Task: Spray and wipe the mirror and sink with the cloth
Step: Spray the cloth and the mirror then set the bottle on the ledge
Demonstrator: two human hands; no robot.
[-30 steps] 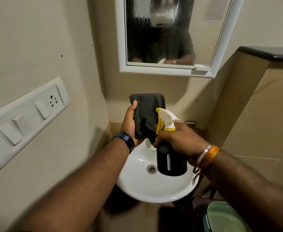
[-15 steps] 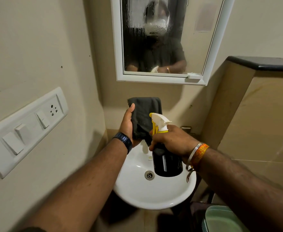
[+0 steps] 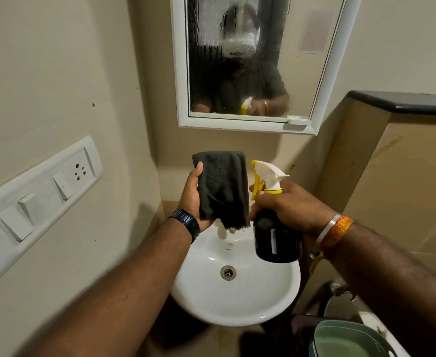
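Overhead, the mirror (image 3: 250, 60): white-framed, fixed to a beige wall (image 3: 57, 73), glass streaked with droplets and runs, a foamy patch near the top; reflection too blurred to read beyond a dark shape and the yellow trigger.

Below it, the sink (image 3: 235, 297): small white round basin projecting from the wall, metal drain at centre, bowl glossy with a few highlights.

Left wall: white switch plate (image 3: 39, 202) with rocker switches and a socket. Right: tan tiled partition (image 3: 405, 176) capped by a dark ledge (image 3: 405, 103). Lower right corner: a pale green bin (image 3: 351, 341), partly cut off.

Cloth (image 3: 222, 186): dark grey, folded to a rectangle, frayed lower edge, a few droplets on its face. Held upright above the back of the sink, under the mirror, just beside the bottle's nozzle. Left hand (image 3: 195, 202) grips it, thumb along the left edge, fingers curled behind; dark watch on that wrist.

Spray bottle (image 3: 276, 238): black body, white head, yellow trigger and collar, held over the sink's right rim. Right hand (image 3: 289, 207) is wrapped round the neck, fingers (image 3: 257, 206) closed below the trigger; silver bangle and orange band on the wrist.
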